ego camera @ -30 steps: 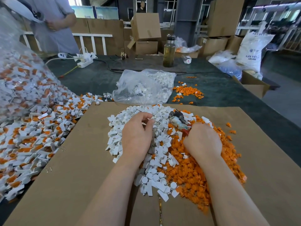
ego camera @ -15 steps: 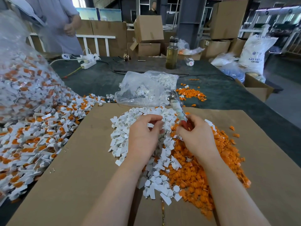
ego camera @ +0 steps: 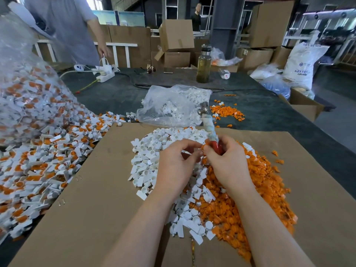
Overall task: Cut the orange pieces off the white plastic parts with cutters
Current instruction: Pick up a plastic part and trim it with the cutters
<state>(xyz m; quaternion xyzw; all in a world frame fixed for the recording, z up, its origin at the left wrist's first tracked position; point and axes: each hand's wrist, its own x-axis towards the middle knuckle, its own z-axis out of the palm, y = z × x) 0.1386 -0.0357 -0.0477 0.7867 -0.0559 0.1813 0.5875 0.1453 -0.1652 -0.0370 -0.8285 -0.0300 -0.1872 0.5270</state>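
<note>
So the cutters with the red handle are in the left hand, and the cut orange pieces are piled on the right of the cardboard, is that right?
Not quite. The head view shows the cutters held in the right hand, not the left hand. The rest holds: the orange pieces are piled on the right of the cardboard.
</note>
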